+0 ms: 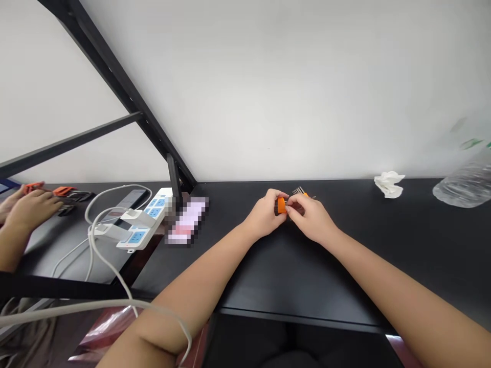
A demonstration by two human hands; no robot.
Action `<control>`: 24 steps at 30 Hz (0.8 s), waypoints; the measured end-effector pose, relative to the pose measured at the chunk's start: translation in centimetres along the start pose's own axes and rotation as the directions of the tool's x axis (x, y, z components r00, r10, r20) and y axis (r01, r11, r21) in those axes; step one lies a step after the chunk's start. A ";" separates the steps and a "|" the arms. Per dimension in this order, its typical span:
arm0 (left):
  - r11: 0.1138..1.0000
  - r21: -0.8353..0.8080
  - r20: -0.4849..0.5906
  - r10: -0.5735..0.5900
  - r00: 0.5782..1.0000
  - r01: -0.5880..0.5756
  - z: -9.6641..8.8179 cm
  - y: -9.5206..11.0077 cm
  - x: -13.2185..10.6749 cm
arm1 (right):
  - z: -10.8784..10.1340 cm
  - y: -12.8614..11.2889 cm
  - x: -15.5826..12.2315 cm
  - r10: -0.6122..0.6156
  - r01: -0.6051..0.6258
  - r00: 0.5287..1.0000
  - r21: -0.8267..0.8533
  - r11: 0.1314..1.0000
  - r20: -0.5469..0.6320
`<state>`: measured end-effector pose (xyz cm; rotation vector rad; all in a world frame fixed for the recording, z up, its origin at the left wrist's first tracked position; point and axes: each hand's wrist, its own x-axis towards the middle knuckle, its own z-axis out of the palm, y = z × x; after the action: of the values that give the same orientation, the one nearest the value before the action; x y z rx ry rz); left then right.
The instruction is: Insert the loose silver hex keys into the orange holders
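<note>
Over the middle of the black desk, my left hand (266, 213) is closed on a small orange plastic hex key holder (282, 205), with dark key ends showing at its left side. My right hand (309, 215) meets it from the right, thumb and forefinger pinched together at the holder's edge; a bit of metal shows there, but the fingers hide most of it. Just behind the right hand lies a second orange holder (306, 194) with a row of thin metal keys (297, 190) sticking out, partly hidden by that hand.
Left of my hands lie a phone (187, 220) with a lit, blurred screen and a white power strip (148, 220) with plugs and cables. A black metal frame (130, 97) slants above. A co-worker's hands (28, 207) handle orange holders. Rightward are crumpled tissue (389, 184) and a plastic bottle (466, 181).
</note>
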<state>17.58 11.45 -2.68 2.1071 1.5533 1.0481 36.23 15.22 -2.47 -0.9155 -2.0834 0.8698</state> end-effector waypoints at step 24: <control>0.964 0.257 -0.004 -0.064 0.998 0.063 -0.5 -0.2 0.5 | -0.2 -0.1 0.0 -0.050 0.051 0.999 -0.074 0.996 0.010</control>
<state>17.17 11.88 -2.31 2.2044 1.8281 0.8592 36.35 15.20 -2.29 -0.8950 -2.1488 0.7761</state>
